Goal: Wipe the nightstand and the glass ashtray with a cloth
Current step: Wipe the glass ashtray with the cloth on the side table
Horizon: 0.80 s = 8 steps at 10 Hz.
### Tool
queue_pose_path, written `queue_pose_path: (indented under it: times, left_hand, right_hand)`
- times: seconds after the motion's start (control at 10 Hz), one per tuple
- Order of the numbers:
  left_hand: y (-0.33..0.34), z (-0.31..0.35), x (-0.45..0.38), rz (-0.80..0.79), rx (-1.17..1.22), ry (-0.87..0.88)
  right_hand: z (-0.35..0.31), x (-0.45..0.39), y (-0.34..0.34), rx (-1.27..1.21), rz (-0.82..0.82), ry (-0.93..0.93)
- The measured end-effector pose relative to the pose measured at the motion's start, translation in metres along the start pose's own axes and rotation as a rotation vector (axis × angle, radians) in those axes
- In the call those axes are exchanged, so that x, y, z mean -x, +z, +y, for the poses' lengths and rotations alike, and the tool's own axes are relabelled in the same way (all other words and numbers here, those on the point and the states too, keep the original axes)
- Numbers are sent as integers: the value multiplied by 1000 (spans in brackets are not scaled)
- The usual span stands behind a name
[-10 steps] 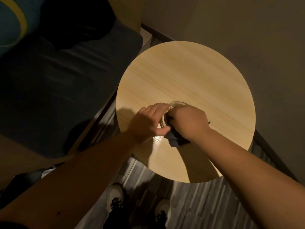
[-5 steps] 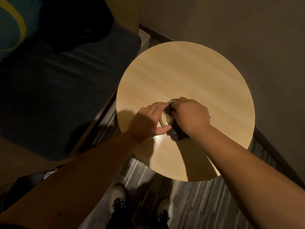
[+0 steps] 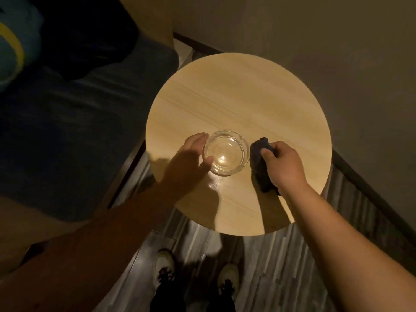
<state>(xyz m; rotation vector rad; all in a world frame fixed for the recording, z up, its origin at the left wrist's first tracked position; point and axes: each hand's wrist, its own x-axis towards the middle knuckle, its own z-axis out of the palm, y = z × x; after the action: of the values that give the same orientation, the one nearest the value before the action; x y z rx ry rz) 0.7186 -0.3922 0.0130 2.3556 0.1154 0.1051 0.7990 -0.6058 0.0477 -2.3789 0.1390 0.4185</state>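
Shoes: two pale shoes (image 3: 163, 264) on grey plank floor (image 3: 281, 266), nearest the camera, just off the nightstand's near edge.
Nightstand: round, light wood-grain top (image 3: 238, 97); glossy highlight near its near-left edge.
Left hand: left hand (image 3: 186, 163) lies over the near-left edge of the top, fingers straight and relaxed, thumb tip and fingertips touching the ashtray's left rim; not curled round it.
Glass ashtray: clear round ashtray (image 3: 225, 152) upright on the top, left of centre toward the near edge, between the two hands.
Right hand: right hand (image 3: 282, 164) curled round a bunched dark cloth (image 3: 261, 163), thumb pinching it; cloth down on the top.
Cloth vs ashtray: just beside the ashtray's right rim; contact cannot be told.
Bed: dark bedding (image 3: 67, 136) left of the nightstand.
Wall: plain wall (image 3: 315, 41) behind and right.
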Motion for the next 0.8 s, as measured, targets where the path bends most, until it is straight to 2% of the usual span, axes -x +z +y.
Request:
queue_pose_path:
  times: [0.1, 0.2, 0.3, 0.4, 0.5, 0.6, 0.7, 0.8]
  left_hand:
    - [10, 21, 6, 51, -29, -380]
    - [15, 26, 0, 3, -24, -462]
    - [6, 20, -6, -90, -240, -126]
    - [-4, 7, -24, -116, -498, 82]
    - [-9, 6, -41, -154, -333, -192]
    - [-5, 8, -58, -275, -292, -339]
    - [-10, 7, -56, -305, -229, -260]
    - [-21, 7, -57, -405, -148, -162]
  right_hand:
    - [-8, -2, 18, -24, -26, 5]
    - [-11, -4, 24, -96, -26, 45]
    - [-15, -7, 25, -122, -40, 25]
    - [-21, -14, 23, -78, -80, -26]
    - [-24, -21, 22, -40, -92, -60]
    - [-28, -24, 23, -30, -90, -91]
    - [-32, -28, 22, 48, -97, -146]
    - [-38, -30, 17, 129, -130, -223]
